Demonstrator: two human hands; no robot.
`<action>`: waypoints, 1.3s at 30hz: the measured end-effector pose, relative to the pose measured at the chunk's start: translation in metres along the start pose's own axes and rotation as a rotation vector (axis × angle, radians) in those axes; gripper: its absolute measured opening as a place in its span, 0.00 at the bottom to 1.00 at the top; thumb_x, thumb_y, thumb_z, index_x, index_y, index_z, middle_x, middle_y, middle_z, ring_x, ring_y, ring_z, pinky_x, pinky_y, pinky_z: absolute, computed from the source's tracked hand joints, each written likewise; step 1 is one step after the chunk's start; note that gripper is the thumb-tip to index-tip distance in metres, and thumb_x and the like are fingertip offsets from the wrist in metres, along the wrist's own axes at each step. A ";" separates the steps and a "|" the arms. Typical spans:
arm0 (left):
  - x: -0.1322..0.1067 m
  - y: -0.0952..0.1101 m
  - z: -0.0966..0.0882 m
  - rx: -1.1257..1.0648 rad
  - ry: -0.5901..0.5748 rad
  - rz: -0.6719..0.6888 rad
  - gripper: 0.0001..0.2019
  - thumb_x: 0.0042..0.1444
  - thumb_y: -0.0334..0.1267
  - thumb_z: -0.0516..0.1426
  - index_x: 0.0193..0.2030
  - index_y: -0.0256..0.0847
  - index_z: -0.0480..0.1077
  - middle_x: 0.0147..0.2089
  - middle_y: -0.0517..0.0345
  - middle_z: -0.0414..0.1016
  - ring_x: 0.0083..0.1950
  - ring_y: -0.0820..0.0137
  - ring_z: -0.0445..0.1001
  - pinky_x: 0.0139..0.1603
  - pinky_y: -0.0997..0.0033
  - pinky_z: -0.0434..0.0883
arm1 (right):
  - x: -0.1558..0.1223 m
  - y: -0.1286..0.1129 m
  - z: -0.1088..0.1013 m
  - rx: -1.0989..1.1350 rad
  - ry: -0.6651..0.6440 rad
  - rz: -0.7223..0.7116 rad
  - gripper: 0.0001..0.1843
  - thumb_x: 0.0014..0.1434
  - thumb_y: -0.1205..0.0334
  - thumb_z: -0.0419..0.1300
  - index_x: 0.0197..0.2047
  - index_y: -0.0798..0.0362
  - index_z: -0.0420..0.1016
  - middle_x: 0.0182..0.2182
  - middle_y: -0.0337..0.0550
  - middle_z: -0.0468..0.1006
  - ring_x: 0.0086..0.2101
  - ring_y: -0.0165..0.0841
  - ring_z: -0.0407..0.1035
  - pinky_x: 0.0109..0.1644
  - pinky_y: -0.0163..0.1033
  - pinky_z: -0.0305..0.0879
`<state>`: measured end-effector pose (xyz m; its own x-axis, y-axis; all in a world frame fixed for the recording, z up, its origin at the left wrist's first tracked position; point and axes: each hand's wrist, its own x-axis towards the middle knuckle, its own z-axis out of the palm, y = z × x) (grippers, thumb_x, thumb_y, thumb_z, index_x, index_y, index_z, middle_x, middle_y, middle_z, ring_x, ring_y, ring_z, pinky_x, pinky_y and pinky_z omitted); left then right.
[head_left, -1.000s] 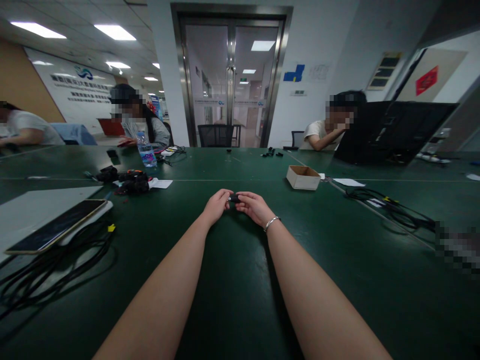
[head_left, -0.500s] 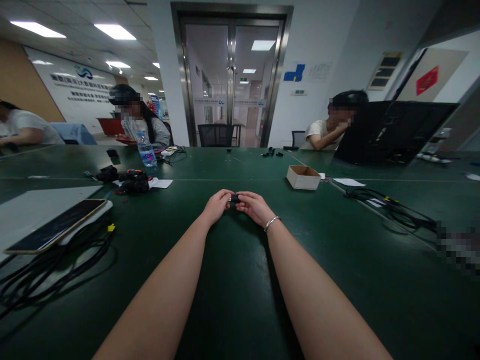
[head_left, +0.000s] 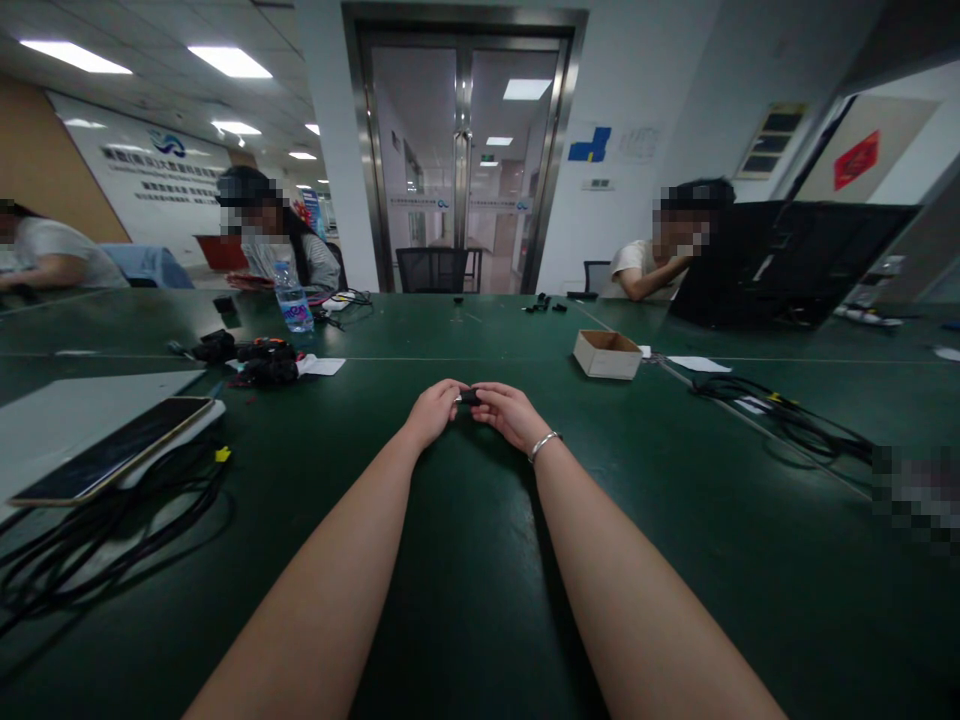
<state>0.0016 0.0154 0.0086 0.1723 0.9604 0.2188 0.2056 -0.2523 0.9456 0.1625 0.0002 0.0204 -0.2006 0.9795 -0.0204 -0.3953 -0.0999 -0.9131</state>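
Note:
Both my hands meet over the middle of the green table (head_left: 480, 560). Between them is a small black stick-shaped object (head_left: 468, 398) with a pale, silvery left end; it looks like a USB stick, but is too small to be sure. My left hand (head_left: 435, 412) pinches the pale end between thumb and fingers. The black end is gripped by my right hand (head_left: 511, 412), whose wrist wears a silver bangle (head_left: 544, 446). Part of the stick is covered by my fingertips.
An open box (head_left: 606, 355) stands beyond my right hand. Left are a phone (head_left: 112, 452), coiled black cables (head_left: 150, 520), a water bottle (head_left: 293, 300) and black gear (head_left: 266, 362). More cables (head_left: 787, 415) and a large monitor (head_left: 780, 265) are right. People sit around the table.
My hands stay almost in place; the small stick between them seems slightly tilted, with a little more of its pale end showing.

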 end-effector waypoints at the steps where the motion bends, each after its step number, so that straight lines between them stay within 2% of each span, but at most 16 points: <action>1: 0.000 0.001 0.000 -0.002 -0.003 0.003 0.14 0.55 0.39 0.49 0.41 0.39 0.73 0.21 0.62 0.64 0.24 0.73 0.63 0.25 0.75 0.59 | 0.000 0.000 0.000 0.001 0.002 0.000 0.05 0.56 0.75 0.61 0.36 0.59 0.75 0.27 0.45 0.79 0.23 0.28 0.72 0.30 0.33 0.73; 4: -0.001 0.002 0.000 -0.005 0.004 0.017 0.13 0.51 0.36 0.51 0.41 0.39 0.73 0.26 0.61 0.68 0.26 0.74 0.64 0.27 0.75 0.61 | -0.001 0.000 0.000 0.003 0.006 0.001 0.05 0.56 0.76 0.60 0.36 0.59 0.74 0.26 0.44 0.78 0.24 0.28 0.73 0.30 0.32 0.73; 8: -0.001 0.001 0.001 -0.016 0.004 -0.003 0.14 0.56 0.39 0.49 0.41 0.38 0.73 0.22 0.62 0.64 0.24 0.74 0.63 0.25 0.75 0.59 | -0.001 -0.001 0.001 0.001 0.006 0.000 0.05 0.55 0.76 0.62 0.35 0.59 0.74 0.26 0.45 0.78 0.23 0.27 0.72 0.29 0.32 0.73; 12: -0.001 0.001 0.001 -0.048 0.035 -0.006 0.13 0.54 0.36 0.52 0.44 0.39 0.72 0.27 0.60 0.69 0.27 0.74 0.66 0.28 0.76 0.63 | -0.002 -0.001 0.003 0.008 0.022 0.003 0.06 0.57 0.77 0.60 0.36 0.59 0.75 0.25 0.44 0.78 0.24 0.28 0.73 0.29 0.32 0.74; 16: -0.001 0.003 0.001 -0.044 0.024 -0.022 0.14 0.58 0.41 0.50 0.43 0.37 0.71 0.22 0.61 0.65 0.24 0.73 0.65 0.27 0.75 0.62 | -0.002 -0.002 0.003 0.005 0.015 0.006 0.06 0.57 0.77 0.59 0.35 0.59 0.75 0.25 0.44 0.78 0.23 0.28 0.73 0.29 0.31 0.73; 20: -0.001 0.001 0.001 -0.014 0.042 -0.006 0.13 0.53 0.35 0.52 0.45 0.38 0.71 0.29 0.60 0.70 0.27 0.75 0.67 0.29 0.75 0.63 | 0.000 -0.001 0.002 0.017 0.019 0.010 0.05 0.56 0.77 0.60 0.35 0.59 0.74 0.24 0.43 0.78 0.23 0.28 0.73 0.29 0.32 0.73; 22: 0.000 -0.001 0.001 -0.001 0.041 -0.011 0.14 0.53 0.35 0.51 0.45 0.38 0.71 0.27 0.62 0.68 0.26 0.75 0.65 0.28 0.76 0.62 | 0.000 0.000 0.002 0.009 0.010 0.013 0.05 0.56 0.77 0.60 0.35 0.59 0.74 0.24 0.43 0.78 0.23 0.28 0.73 0.29 0.32 0.73; 25: 0.001 -0.004 0.000 0.021 0.027 0.009 0.15 0.58 0.41 0.49 0.43 0.38 0.71 0.21 0.63 0.64 0.23 0.74 0.62 0.26 0.75 0.60 | 0.000 -0.001 0.003 0.000 0.008 0.014 0.05 0.56 0.77 0.60 0.35 0.59 0.74 0.24 0.43 0.78 0.22 0.27 0.72 0.29 0.31 0.73; 27: 0.001 -0.005 0.000 0.016 0.025 0.021 0.15 0.58 0.43 0.49 0.43 0.38 0.72 0.21 0.63 0.64 0.23 0.74 0.63 0.26 0.75 0.60 | -0.001 -0.001 0.004 0.001 0.019 0.013 0.06 0.57 0.77 0.59 0.35 0.59 0.74 0.24 0.43 0.78 0.22 0.27 0.72 0.29 0.31 0.73; 31: 0.000 -0.004 -0.001 -0.017 0.020 -0.005 0.14 0.54 0.37 0.50 0.44 0.39 0.71 0.25 0.62 0.68 0.27 0.74 0.66 0.28 0.76 0.62 | -0.002 -0.002 0.005 -0.004 0.022 0.017 0.07 0.58 0.78 0.57 0.36 0.60 0.74 0.24 0.43 0.77 0.23 0.27 0.73 0.29 0.31 0.73; 36: 0.000 -0.003 -0.001 0.017 0.008 0.008 0.16 0.59 0.43 0.47 0.43 0.38 0.71 0.21 0.62 0.64 0.23 0.74 0.62 0.26 0.75 0.60 | -0.001 -0.001 0.004 -0.006 0.016 0.011 0.06 0.57 0.77 0.59 0.36 0.60 0.74 0.24 0.43 0.77 0.23 0.27 0.72 0.29 0.31 0.73; 39: -0.001 -0.001 0.000 -0.008 0.029 -0.026 0.15 0.56 0.37 0.48 0.46 0.38 0.71 0.26 0.61 0.68 0.25 0.74 0.64 0.28 0.75 0.62 | 0.000 0.000 0.003 -0.005 0.009 0.002 0.05 0.56 0.76 0.61 0.36 0.59 0.74 0.24 0.43 0.77 0.23 0.28 0.73 0.29 0.31 0.73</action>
<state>0.0009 0.0146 0.0079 0.1387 0.9697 0.2012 0.2014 -0.2265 0.9530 0.1600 -0.0002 0.0215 -0.1936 0.9807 -0.0255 -0.3908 -0.1009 -0.9149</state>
